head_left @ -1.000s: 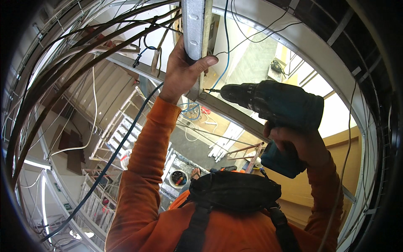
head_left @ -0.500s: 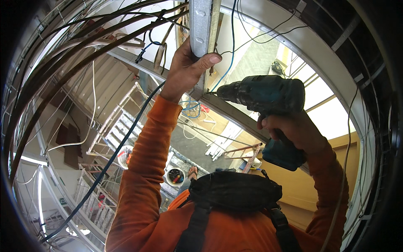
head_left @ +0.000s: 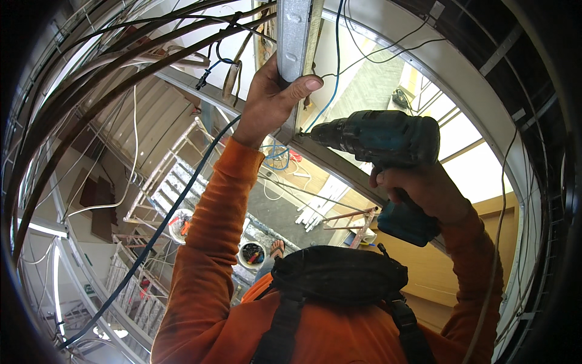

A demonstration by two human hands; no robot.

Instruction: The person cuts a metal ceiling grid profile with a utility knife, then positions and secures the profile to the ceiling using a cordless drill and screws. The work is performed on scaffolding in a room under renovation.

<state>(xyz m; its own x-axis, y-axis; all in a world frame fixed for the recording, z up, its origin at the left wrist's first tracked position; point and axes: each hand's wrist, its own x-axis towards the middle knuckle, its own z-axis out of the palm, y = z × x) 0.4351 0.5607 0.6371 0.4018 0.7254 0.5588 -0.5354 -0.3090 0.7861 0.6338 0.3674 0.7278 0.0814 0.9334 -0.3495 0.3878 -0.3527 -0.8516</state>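
Observation:
My left hand point(head_left: 273, 106) is closed round the lower end of a galvanised metal channel point(head_left: 295, 42), its thumb lying across the front face. The channel meets a long metal rail point(head_left: 339, 162) that runs down to the right. In my right hand point(head_left: 418, 185) is a dark teal cordless drill point(head_left: 385, 138), held by its grip with the index finger at the trigger. The drill lies level and points left; its bit tip is at the side of the channel, close to the joint with the rail. Whether the tip has entered the metal I cannot tell.
Thick dark cables point(head_left: 115, 67) sweep across the upper left, and a blue cable point(head_left: 176, 215) passes by my left forearm. Far below stand scaffold platforms point(head_left: 176, 188) with a bucket of tools point(head_left: 252, 253). A black bag point(head_left: 339, 276) is strapped to my chest.
The channel's upper part sits slightly further right in the view. Both hands and the drill keep nearly the same place and hold.

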